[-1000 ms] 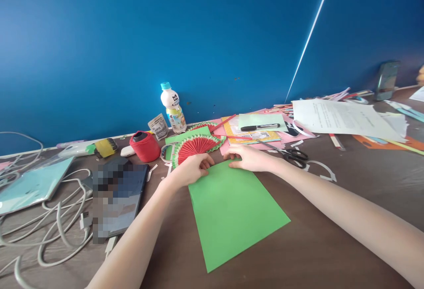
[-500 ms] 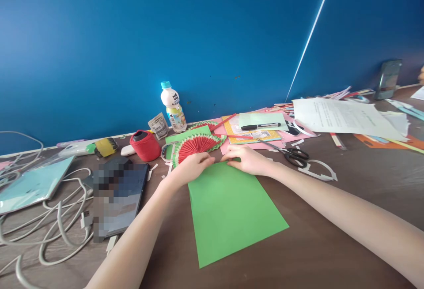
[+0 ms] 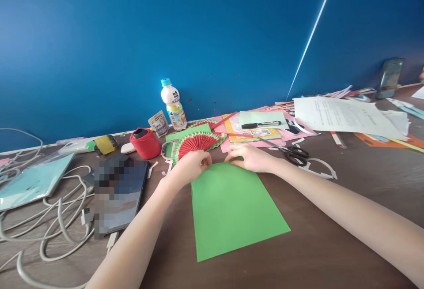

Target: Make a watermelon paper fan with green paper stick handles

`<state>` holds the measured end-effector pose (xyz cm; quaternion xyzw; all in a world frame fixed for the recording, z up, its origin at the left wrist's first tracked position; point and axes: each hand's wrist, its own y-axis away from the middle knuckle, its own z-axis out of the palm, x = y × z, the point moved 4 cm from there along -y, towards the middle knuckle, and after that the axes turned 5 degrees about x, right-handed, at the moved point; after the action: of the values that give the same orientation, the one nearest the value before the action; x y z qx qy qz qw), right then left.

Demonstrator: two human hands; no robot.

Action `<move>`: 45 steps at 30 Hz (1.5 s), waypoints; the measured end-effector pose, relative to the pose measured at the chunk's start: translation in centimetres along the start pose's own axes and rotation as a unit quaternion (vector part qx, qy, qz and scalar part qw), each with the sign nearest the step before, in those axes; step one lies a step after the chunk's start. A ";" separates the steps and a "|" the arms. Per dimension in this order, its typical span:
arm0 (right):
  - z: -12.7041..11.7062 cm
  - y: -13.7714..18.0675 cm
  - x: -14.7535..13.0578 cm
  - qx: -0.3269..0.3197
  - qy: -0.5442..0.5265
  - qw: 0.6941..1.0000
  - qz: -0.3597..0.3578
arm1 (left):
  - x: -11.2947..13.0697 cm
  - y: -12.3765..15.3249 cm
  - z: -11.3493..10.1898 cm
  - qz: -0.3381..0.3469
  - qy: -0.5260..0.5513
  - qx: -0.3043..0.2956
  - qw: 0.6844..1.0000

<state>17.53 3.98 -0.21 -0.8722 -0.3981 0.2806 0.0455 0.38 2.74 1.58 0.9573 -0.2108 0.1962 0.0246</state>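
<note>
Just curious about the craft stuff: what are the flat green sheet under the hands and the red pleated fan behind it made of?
Flat green sheet: apparently matte paper or thin card, lying flat with crisp edges. Red pleated fan: seemingly folded paper, with sharp accordion creases and a green-white rim.

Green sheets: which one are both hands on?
The large plain green sheet lying flat nearest the camera; left hand and right hand press its far edge. The pale green sheet farther back only carries a marker.
</note>
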 end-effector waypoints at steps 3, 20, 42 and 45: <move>0.1 0.2 0.2 -0.002 0.008 1.000 -0.009 | 0.0 0.0 0.0 0.028 -0.026 0.005 0.999; 0.3 2.4 0.1 0.055 0.044 0.995 -0.077 | 1.1 2.5 1.6 0.079 -0.034 0.097 0.992; 0.4 3.1 0.6 0.095 0.147 0.965 -0.194 | 1.0 3.1 2.9 0.257 -0.210 0.223 0.916; 0.3 3.1 0.5 0.097 0.148 0.963 -0.201 | 1.0 3.1 3.0 0.257 -0.217 0.223 0.915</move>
<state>19.72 2.19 -1.67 -0.7973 -0.5251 0.1707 0.2439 1.04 -0.83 -0.88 0.8699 -0.4005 0.0252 -0.2868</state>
